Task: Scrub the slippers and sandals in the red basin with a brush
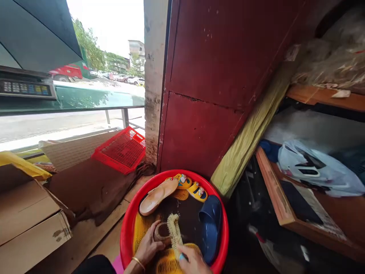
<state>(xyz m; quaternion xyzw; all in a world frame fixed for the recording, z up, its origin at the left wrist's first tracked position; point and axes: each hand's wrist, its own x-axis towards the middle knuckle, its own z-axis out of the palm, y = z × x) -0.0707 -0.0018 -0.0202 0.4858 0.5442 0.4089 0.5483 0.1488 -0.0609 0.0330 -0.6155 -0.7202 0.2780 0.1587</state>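
In the head view, a red basin (125, 228) with dark water and footwear stands in front of me. My left hand (149, 243), with a bangle at the wrist, is closed around the edge of a tan slipper (162, 233), mostly hidden and partly under water. My right hand (192, 258) grips a scrub brush (173, 228) with pale bristles, which lies against or just beside that slipper; contact is unclear. Yellow slippers (169, 262) lie beneath my hands. Along the rim rest a beige slipper (158, 196), small yellow sandals (198, 191) with cartoon figures, and a navy slide (211, 228).
A maroon metal door (202, 129) rises behind the basin. To the left are a cardboard box (31, 217) and a red plastic crate (122, 150). On the right, a wooden shelf (273, 186) holds a white plastic bag (319, 167), beside a yellowish cloth (245, 148).
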